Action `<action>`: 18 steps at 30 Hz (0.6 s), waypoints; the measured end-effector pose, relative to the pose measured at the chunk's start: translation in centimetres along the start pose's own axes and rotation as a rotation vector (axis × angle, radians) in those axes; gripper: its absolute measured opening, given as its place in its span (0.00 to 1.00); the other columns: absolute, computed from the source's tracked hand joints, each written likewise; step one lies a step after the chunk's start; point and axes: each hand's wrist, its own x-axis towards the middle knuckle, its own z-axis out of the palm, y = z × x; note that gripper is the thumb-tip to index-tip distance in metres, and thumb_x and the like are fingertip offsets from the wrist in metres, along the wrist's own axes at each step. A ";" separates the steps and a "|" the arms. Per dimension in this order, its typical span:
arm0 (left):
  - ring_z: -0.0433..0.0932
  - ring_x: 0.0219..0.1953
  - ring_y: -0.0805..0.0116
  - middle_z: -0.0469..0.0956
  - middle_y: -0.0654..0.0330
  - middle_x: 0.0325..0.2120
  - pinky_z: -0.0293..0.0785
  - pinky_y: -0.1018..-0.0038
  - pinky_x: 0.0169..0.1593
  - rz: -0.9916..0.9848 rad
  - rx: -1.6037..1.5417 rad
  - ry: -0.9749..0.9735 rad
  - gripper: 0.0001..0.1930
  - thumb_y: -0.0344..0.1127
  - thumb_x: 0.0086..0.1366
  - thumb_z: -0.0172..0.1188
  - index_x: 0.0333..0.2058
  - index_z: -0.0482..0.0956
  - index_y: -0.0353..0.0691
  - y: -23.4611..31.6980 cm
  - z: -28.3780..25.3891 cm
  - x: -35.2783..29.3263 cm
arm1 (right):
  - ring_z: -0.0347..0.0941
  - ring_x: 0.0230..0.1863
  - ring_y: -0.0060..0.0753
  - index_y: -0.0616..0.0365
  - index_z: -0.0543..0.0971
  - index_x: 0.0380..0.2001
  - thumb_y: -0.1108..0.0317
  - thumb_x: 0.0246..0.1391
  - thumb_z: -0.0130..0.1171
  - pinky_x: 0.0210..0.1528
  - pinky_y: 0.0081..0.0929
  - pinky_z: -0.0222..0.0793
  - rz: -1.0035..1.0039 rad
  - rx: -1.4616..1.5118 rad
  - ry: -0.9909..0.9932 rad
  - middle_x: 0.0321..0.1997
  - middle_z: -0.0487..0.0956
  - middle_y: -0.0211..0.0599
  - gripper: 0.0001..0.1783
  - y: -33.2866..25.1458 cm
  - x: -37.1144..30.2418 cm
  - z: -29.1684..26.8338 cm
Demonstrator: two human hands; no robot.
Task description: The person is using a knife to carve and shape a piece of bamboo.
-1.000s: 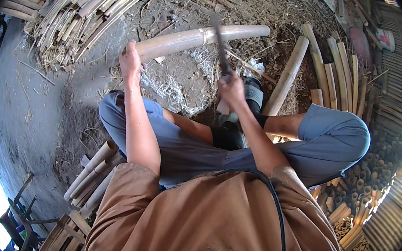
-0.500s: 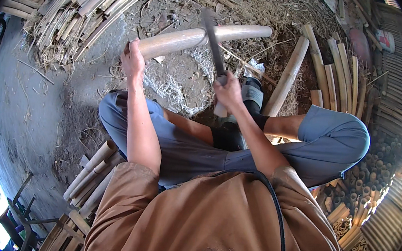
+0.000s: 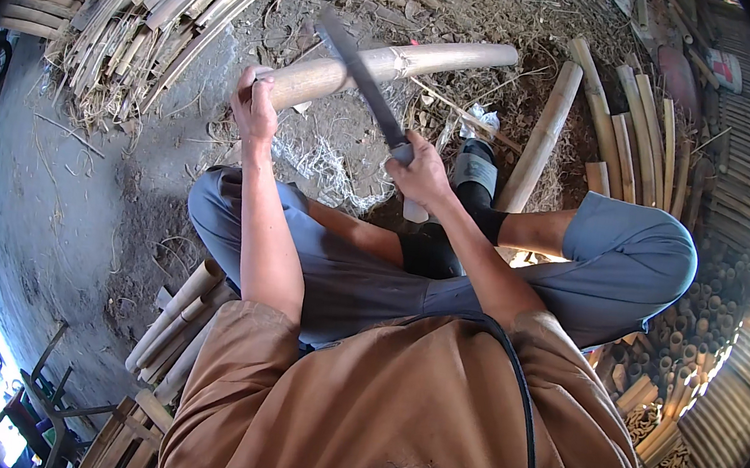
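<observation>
Bamboo culm (image 3: 390, 64), one, pale, jointed: slanted across the dirt ground beyond the seated person's crossed legs, its farther end to the right; whether it lay flat or was raised, I could not tell from where I stood.

Left hand (image 3: 255, 108): clasped round the culm's near end.

Right hand (image 3: 422, 173): well apart from the left, closed on the pale handle of a long knife (image 3: 368, 90), its dark blade slanting across the culm; contact between the two could not be made out.

White stringy tangle (image 3: 322, 172): on the ground between hands and legs.

Thick bamboo length (image 3: 544, 128): right of the culm, near several split bamboo pieces (image 3: 645, 140).

Bamboo slats (image 3: 207, 2): heaped at upper left.

Bamboo tubes (image 3: 687, 334): massed beyond the right knee.
</observation>
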 end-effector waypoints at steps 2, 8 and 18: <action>0.78 0.37 0.60 0.81 0.48 0.31 0.73 0.65 0.47 0.010 0.005 0.006 0.17 0.40 0.63 0.49 0.37 0.80 0.30 -0.2 -0.3 -0.2 | 0.81 0.37 0.41 0.63 0.76 0.50 0.66 0.51 0.64 0.40 0.37 0.77 -0.158 -0.088 0.030 0.34 0.81 0.46 0.23 -0.2 0.2 0.0; 0.80 0.36 0.51 0.81 0.46 0.33 0.75 0.61 0.44 0.123 0.031 -0.022 0.17 0.40 0.60 0.54 0.38 0.80 0.31 0.7 1.3 0.4 | 0.80 0.32 0.35 0.62 0.75 0.52 0.67 0.56 0.64 0.34 0.36 0.78 0.372 0.175 0.356 0.33 0.82 0.41 0.21 5.4 3.5 -3.6; 0.80 0.35 0.49 0.81 0.48 0.32 0.75 0.60 0.42 0.232 0.030 -0.042 0.18 0.43 0.57 0.57 0.39 0.80 0.34 1.1 0.9 0.1 | 0.80 0.35 0.35 0.61 0.76 0.47 0.68 0.53 0.65 0.38 0.36 0.76 0.065 0.069 0.072 0.33 0.81 0.42 0.19 1.1 1.9 -2.8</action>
